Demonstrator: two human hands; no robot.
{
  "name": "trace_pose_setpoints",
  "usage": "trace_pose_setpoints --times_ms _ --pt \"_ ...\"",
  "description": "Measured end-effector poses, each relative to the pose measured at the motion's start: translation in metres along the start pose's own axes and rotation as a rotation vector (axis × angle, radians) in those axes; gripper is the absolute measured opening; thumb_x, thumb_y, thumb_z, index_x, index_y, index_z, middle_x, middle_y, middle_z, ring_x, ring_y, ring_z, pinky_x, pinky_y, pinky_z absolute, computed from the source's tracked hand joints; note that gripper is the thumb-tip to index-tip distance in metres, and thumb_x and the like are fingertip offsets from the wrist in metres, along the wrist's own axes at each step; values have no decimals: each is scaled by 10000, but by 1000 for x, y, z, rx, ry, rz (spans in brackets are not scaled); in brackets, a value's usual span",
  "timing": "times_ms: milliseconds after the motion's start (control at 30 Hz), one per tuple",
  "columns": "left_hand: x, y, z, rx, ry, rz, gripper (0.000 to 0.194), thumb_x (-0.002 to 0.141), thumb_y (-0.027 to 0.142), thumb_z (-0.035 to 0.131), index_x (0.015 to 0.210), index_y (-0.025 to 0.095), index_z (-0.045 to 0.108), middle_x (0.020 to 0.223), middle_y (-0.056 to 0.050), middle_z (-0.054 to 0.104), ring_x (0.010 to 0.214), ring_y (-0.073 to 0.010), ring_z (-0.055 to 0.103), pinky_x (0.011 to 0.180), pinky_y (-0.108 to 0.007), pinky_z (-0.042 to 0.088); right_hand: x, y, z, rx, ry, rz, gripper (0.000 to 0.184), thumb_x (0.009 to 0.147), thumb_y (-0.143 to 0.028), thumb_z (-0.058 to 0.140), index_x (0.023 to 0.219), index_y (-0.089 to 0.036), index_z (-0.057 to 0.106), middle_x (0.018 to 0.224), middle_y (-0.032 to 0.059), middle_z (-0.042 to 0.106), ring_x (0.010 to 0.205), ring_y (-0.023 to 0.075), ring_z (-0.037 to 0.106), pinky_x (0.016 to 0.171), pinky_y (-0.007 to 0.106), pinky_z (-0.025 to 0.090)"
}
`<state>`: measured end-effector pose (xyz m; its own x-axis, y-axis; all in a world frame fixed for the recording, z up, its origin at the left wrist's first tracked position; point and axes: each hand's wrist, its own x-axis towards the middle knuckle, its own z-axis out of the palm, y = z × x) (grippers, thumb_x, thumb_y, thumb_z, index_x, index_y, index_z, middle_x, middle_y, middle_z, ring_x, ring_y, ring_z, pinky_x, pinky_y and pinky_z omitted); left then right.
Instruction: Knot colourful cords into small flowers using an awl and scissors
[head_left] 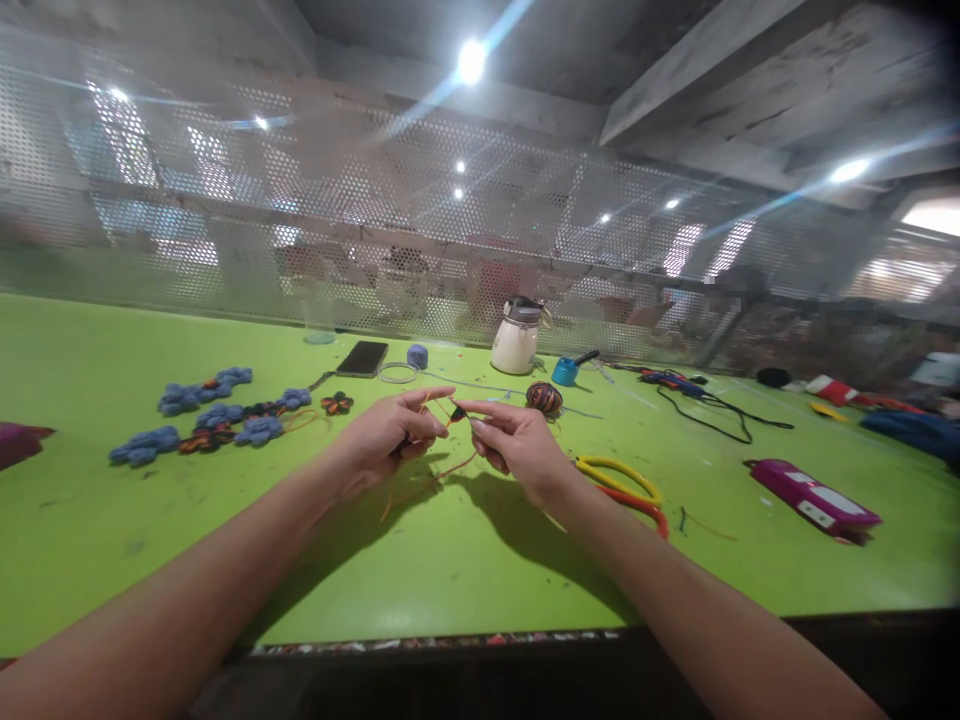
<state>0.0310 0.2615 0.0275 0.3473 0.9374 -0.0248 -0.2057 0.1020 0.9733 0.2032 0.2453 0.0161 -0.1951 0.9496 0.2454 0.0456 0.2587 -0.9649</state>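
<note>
Orange and dark yarn (428,402) runs over the raised index finger of my left hand (394,425), whose other fingers are closed on the yarn. A small dark piece of crochet work (459,412) sits between my two hands. My right hand (517,440) is closed in a pinch on a thin crochet hook, mostly hidden by the fingers, its index finger stretched toward the dark piece. Loose yarn hangs below to the table. Behind my right hand lies a multicoloured ball of yarn (544,398).
Blue crocheted flowers (259,430) and an orange-black flower (337,403) lie left on the green table (450,590). Behind are a phone (361,359), a blue yarn ball (418,356), a white jug (516,340) and a blue pot (565,371). Yellow-and-red-handled scissors (622,480) and a purple box (814,495) lie right.
</note>
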Motion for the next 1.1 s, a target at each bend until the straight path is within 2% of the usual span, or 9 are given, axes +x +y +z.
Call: trace_pose_setpoints --times_ms 133,300,433,533,600,733,867,967,1100 --pt "1 -3 1 12 -19 26 714 590 30 635 1282 145 504 564 44 499 423 -49 303 416 -202 144 0 -1 1 15 34 24 452 694 -285 635 1094 -78 663 473 -58 449 383 42 293 382 204 181" --pt "3 -8 2 51 -34 -6 460 603 71 642 1063 92 649 530 34 471 421 -50 294 414 -209 139 -1 -1 1 86 17 90 455 679 -288 647 1092 -98 666 476 -58 457 381 40 292 391 201 162" --pt "3 -10 3 6 -25 -28 438 611 58 644 1046 108 655 537 23 500 425 -54 315 402 -205 149 -2 -4 2 116 -8 119 467 673 -304 655 1099 -112 663 477 -64 444 381 34 271 396 199 138" --pt "1 -5 3 0 4 -43 489 607 42 655 1090 118 637 594 -2 568 461 -58 396 395 -190 168 -2 -4 2 106 -1 91 466 660 -307 662 1080 -106 672 484 -57 448 392 38 283 400 204 149" --pt "0 0 2 -11 25 -65 501 605 48 660 1099 127 633 724 -46 642 545 -75 502 397 -180 197 0 -1 0 54 4 50 447 678 -309 645 1069 -94 677 470 -59 427 394 43 273 405 210 159" --pt "-2 8 -4 -54 52 -59 344 633 111 628 972 100 683 853 -100 680 725 -142 612 412 -192 247 3 7 -5 -142 -38 -94 369 744 -271 579 1050 -99 694 472 -57 382 429 60 263 432 223 192" --pt "-1 9 -6 46 15 -7 293 649 170 655 927 90 704 779 -94 673 657 -123 561 435 -204 244 4 11 -8 -258 -110 -163 345 787 -263 541 1056 -118 699 512 -41 395 471 79 299 462 236 240" --pt "0 6 -6 203 -46 4 396 608 201 747 989 109 687 713 -48 648 574 -87 487 454 -209 216 2 10 -7 -279 -131 -151 343 798 -263 534 1061 -118 699 504 -41 401 463 77 303 460 235 243" --pt "2 1 -3 251 -28 58 495 574 159 765 1055 112 657 604 36 551 477 -51 381 459 -223 188 1 6 -4 -201 -136 -76 349 768 -258 564 1050 -99 695 479 -51 416 421 62 294 434 224 224"
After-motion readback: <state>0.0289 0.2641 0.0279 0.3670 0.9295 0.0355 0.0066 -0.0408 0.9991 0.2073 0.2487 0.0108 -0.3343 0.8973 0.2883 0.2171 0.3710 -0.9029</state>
